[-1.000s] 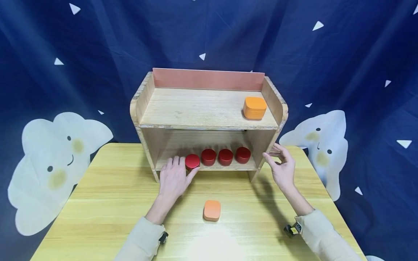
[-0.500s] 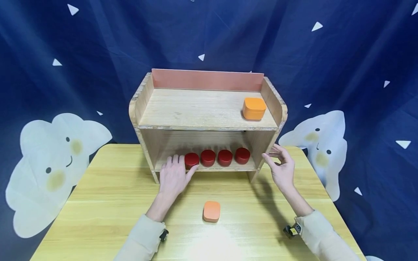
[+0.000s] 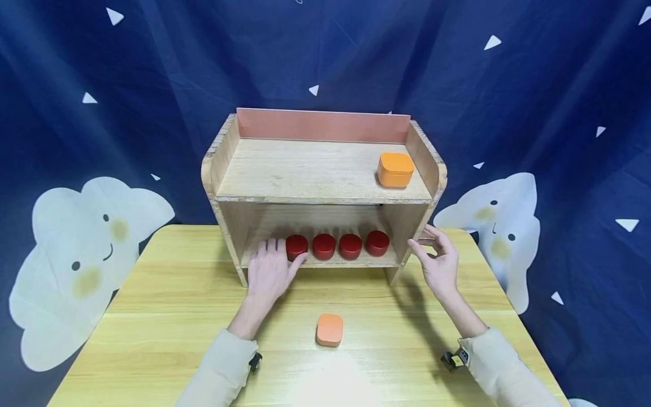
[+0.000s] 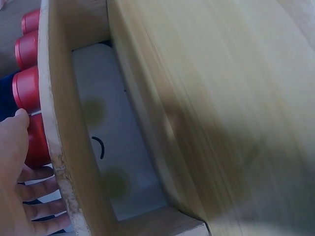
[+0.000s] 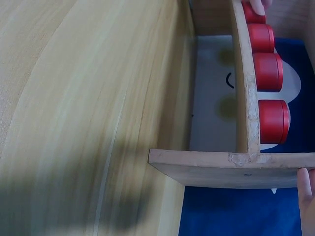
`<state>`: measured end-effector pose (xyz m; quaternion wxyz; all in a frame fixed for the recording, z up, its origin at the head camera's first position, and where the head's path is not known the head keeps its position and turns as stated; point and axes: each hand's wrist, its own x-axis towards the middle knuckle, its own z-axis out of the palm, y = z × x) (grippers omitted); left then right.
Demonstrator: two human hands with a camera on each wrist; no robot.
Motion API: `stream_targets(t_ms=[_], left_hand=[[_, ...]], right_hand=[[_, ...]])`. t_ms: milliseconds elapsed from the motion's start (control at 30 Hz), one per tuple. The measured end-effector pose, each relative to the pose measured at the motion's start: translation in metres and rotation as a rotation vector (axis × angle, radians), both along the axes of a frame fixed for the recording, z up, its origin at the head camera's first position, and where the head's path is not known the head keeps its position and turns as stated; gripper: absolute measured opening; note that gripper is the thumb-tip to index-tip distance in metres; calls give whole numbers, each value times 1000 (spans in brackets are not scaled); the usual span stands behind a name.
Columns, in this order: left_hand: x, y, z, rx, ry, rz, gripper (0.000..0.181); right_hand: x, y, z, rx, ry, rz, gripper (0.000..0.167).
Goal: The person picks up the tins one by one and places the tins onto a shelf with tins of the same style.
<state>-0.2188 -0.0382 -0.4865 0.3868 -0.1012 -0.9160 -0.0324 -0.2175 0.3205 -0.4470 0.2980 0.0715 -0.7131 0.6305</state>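
In the head view, my left hand [image 3: 268, 271] is at the lower shelf, around the leftmost red round tin [image 3: 296, 247]. Its thumb lies along the tin's right side, with the fingers on the left side. In the left wrist view, the thumb touches this red tin [image 4: 38, 142], and spread fingers show past it. My right hand [image 3: 439, 263] holds the right side panel of the wooden shelf unit [image 3: 325, 199]; thumb at the front edge, other fingers partly hidden behind. Several red tins stand in a row; the rightmost tin [image 5: 273, 121] is nearest the right panel.
An orange square tin [image 3: 395, 170] stands on the upper shelf at right. Another, paler orange square tin [image 3: 330, 330] lies on the wooden table [image 3: 168, 339] in front of the unit. A dark blue curtain [image 3: 325, 51] with cloud shapes hangs behind.
The leftmost red tin has shifted slightly left with my left thumb, widening the gap to its neighbour. My right hand has stayed at the side panel.
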Motion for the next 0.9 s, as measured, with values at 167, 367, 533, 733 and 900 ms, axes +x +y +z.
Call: stream_targets(t_ms=[167,367,533,733,900], left_hand=[[-2,-1,0,6,1,7,70],[-1,-2,0,22,-39,6,72],[6,-6,-1,53,-78,2,73],[17,-13,-4,76,-50,-32,67],[24,-18,-6,88,-9,-59,72]], right_hand=[[0,0,-1,0,-3,-3,42],[-1,0,-2,-15,-3,-2,41],[-1,1,-2,-12,-4,-3,42],[-1,1,-3,-12,-1,-1,43],[-1,1,-3,5,-1,-8,43]])
